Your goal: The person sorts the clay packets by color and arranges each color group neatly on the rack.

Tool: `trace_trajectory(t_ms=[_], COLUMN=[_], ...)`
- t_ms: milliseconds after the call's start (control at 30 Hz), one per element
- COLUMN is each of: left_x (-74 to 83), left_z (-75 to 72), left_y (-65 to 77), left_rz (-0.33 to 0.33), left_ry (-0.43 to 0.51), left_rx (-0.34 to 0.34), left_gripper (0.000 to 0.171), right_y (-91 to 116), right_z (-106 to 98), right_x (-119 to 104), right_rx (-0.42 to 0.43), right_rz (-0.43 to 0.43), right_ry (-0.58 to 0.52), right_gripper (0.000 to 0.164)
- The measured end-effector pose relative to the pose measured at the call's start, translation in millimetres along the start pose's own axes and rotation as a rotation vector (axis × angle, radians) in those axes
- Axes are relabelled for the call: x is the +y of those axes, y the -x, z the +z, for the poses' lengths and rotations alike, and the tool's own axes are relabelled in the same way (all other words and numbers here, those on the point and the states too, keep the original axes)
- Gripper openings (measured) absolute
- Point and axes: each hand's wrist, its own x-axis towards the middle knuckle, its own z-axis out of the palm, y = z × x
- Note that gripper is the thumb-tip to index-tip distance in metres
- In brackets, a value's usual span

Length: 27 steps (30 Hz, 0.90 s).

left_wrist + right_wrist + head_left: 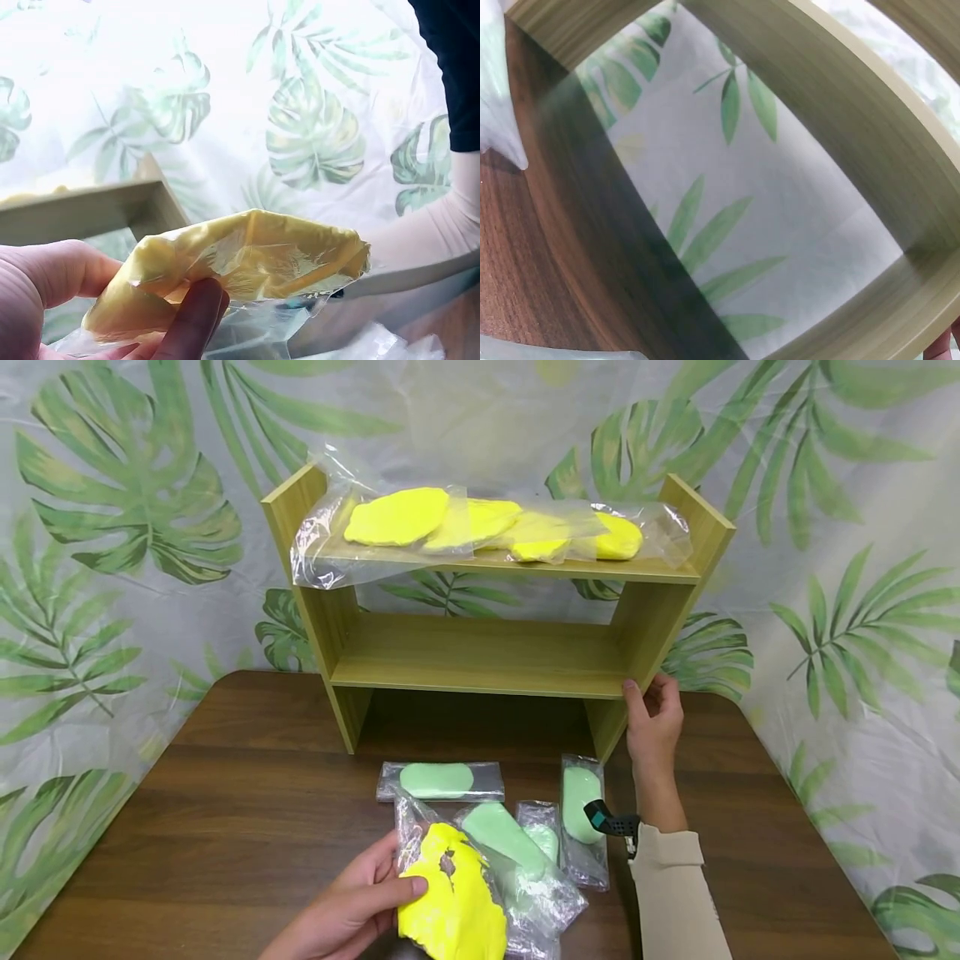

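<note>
My left hand (356, 902) pinches a clear plastic bag of yellow clay (457, 914) over the near part of the table, thumb on top. In the left wrist view the thumb and fingers grip one end of the flattened yellow lump (255, 255). My right hand (656, 727) holds the right side panel of a wooden shelf (480, 662), thumb at its front edge near the middle board. Only bits of fingers (939, 346) show in the right wrist view's corner, beside the shelf panel (832, 127). Several bagged yellow clay pieces (397, 518) lie in a row on the top board.
Several bagged pale green clay pieces lie on the brown table (187, 827) before the shelf: one crosswise (437, 781), one upright at the right (581, 806), others overlapping (510, 843) beside the held bag. A leaf-patterned cloth (480, 410) hangs behind.
</note>
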Motion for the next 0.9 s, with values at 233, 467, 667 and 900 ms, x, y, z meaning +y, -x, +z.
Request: trace_trajectory(t_ms=[233, 467, 667, 900], left_x=[15.0, 39.3, 68.5, 104.4], left_z=[6.5, 10.7, 16.3, 30.7], left_y=[4.1, 7.0, 11.5, 21.1], left_rz=[0.077, 0.12, 0.253, 0.377], left_ry=[-0.067, -0.138, -0.207, -0.319], left_rx=[-0.017, 0.028, 0.02, 0.043], left_gripper=[0.067, 0.068, 0.069, 0.069], right_y=[0.1, -0.5, -2.9, -1.7], right_z=[-0.6, -0.8, -0.6, -2.0], right_x=[-0.3, 0.9, 1.1, 1.3], right_rx=[0.001, -0.003, -0.006, -0.008], right_rz=[-0.002, 0.003, -0.007, -0.016], right_ry=[0.008, 0.012, -0.008, -0.006], right_gripper=[0.021, 0.02, 0.02, 0.022])
